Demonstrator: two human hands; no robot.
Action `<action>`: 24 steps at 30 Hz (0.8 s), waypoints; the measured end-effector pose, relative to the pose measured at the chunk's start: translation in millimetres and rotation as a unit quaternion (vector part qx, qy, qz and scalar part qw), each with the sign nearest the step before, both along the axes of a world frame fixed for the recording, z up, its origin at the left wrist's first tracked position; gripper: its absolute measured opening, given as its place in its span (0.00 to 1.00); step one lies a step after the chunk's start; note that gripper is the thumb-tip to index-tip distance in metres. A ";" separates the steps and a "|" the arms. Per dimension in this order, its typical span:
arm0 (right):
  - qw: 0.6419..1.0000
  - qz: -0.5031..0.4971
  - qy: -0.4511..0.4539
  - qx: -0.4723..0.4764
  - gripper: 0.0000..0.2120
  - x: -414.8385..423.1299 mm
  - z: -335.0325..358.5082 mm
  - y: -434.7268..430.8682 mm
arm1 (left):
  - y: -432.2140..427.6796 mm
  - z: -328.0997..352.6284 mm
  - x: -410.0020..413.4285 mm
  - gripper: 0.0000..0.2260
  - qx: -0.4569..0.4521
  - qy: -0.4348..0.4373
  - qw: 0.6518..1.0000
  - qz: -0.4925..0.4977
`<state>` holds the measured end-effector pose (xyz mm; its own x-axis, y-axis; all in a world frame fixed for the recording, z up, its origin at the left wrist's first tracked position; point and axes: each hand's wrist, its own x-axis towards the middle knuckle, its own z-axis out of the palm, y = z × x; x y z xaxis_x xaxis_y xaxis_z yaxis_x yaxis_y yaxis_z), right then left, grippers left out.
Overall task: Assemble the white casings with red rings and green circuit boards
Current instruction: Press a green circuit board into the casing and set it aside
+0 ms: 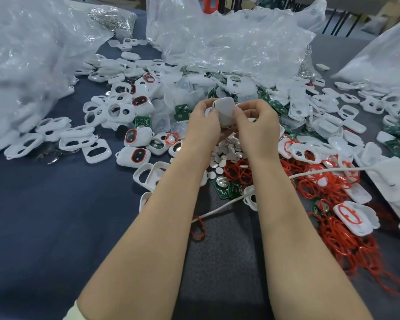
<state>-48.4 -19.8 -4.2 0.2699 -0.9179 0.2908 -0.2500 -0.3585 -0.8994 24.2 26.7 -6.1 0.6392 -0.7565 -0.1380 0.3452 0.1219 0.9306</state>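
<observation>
Both forearms reach forward over the dark blue table (44, 204). We note the left hand (204, 122) and right hand (255, 125) raised above the parts heap, together pinching one white casing (225, 109) between curled fingers and thumbs. Loose red rings (346, 239) lie to the right, green circuit boards (221, 192) between the forearms. Board print is too small to read.

- Your left hand (203, 121) and right hand (256, 125) hold one casing (225, 109) between them above the bench (44, 215).
- A casing pile (116, 107) lies at 9 o'clock of them.
- Rings (346, 229) spread at 4 o'clock.
- A bag (229, 42) stands behind at 12 o'clock.
</observation>
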 end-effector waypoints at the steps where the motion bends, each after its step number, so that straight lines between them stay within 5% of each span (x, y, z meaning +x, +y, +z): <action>1: 1.000 0.002 0.004 -0.003 0.02 -0.6 0.1 0.0 | 0.4 0.6 -0.3 0.09 0.000 -0.002 1.000 -0.001; 10: 0.994 0.016 0.072 -0.082 0.11 2.4 -0.1 3.9 | 0.2 0.0 1.9 0.07 -0.002 0.018 1.000 0.012; 19: 0.995 0.080 0.027 -0.044 0.04 -4.1 7.9 6.3 | -1.4 2.0 3.8 0.12 -0.014 0.072 0.997 0.029; 22: 0.982 0.098 -0.135 0.085 0.02 -10.3 16.1 2.1 | 0.5 3.9 5.6 0.13 -0.013 0.105 0.994 0.021; 24: 0.926 0.112 -0.295 0.207 0.02 -15.6 20.3 -3.2 | 2.5 3.4 4.8 0.08 -0.019 0.098 0.995 0.012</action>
<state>-64.0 -23.0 16.1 0.3732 -0.9239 0.0844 0.3680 0.0639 -0.9276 29.1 29.1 -2.6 0.6207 -0.7484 -0.2339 0.5163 0.1657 0.8402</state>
